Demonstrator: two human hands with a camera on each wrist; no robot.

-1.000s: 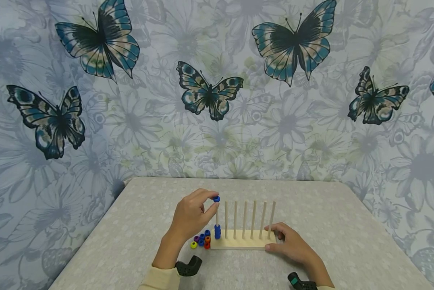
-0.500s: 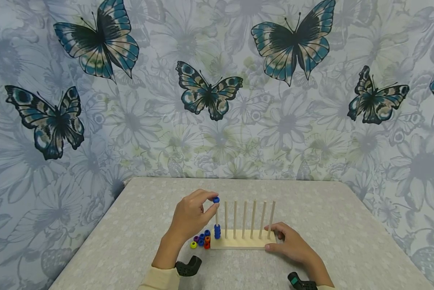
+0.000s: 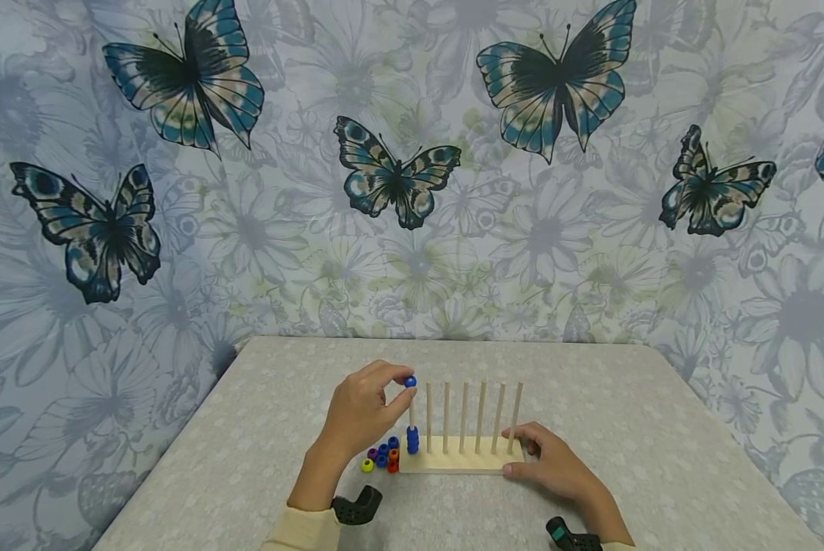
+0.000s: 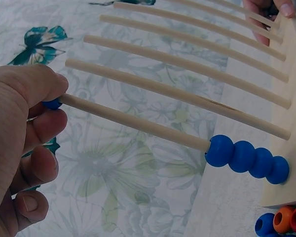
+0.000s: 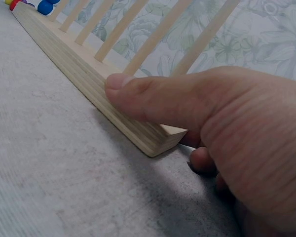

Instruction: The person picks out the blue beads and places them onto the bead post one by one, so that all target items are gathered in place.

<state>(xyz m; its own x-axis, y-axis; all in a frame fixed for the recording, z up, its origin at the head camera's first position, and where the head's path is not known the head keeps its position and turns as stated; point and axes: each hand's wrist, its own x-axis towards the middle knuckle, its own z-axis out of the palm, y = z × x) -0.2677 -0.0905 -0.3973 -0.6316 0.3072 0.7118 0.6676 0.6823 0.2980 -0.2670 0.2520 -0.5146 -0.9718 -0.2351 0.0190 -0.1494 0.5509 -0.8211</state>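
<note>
Clad nearest the lens in cream sleeves (image 3: 304, 529), with black angular devices (image 3: 358, 506) at both wrists and a teal patch (image 3: 559, 534) on the right one. Clasping a pale wooden rack (image 3: 456, 464) by its right end in the right grip (image 3: 551, 463), with thumb on the near edge and fingers round toward the far side. Just beside the rack's left end, loose beads (image 3: 382, 461) in yellow, purple, blue, orange and red. Pinching a small, round, glossy blue bead (image 3: 410, 382) between thumb and forefinger of the left grip (image 3: 362, 403), right at the tip of the leftmost wooden peg (image 3: 412, 412), too covered to tell whether threaded; well above four stacked blue beads (image 3: 412, 440) at that peg's foot. Along the base to the right, six bare upright pegs (image 3: 464, 417). All on a pale patterned counter (image 3: 301, 383), before butterfly-printed floral wallpaper (image 3: 542, 237).
</note>
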